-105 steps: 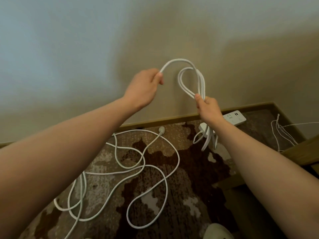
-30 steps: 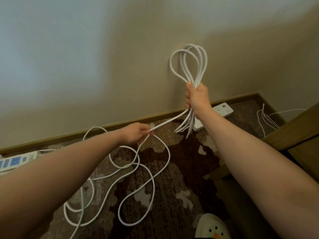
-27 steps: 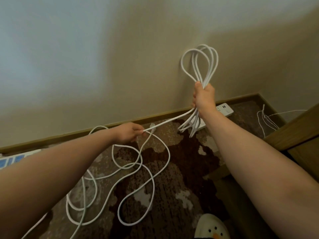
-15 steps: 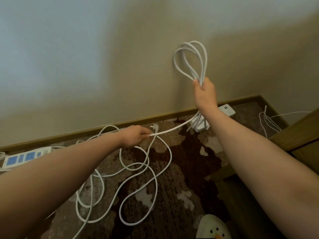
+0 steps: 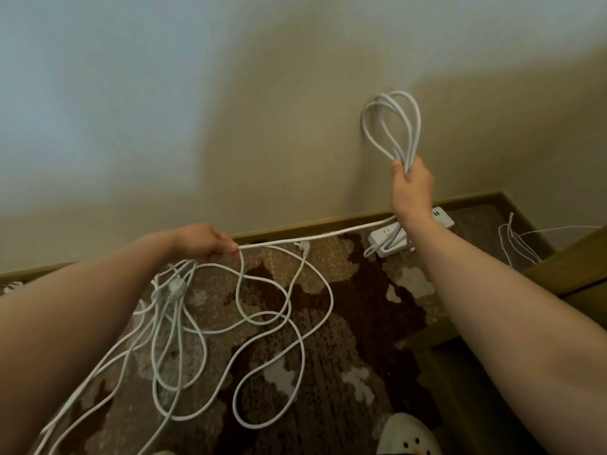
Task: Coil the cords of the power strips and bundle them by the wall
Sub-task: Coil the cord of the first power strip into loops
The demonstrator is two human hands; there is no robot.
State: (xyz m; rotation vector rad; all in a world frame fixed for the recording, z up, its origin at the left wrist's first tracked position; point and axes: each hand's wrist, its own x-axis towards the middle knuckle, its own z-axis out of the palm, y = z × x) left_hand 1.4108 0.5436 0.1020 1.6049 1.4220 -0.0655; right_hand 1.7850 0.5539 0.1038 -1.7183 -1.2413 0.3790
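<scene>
right hand raised near the wall, fist clenched round the gathered white cord loops. cord runs taut from it to left hand, which pinches it above the carpet. white power strip on carpet at the baseboard, under the right wrist. loose cord tangle across carpet's middle and left.

Several loops of thick white round cord are held upright against the wall at upper right, gathered at their base. One strand is stretched leftward across mid-frame. A white rectangular plastic power strip lies by the baseboard at right. Loose white cord is sprawled over the centre floor.
</scene>
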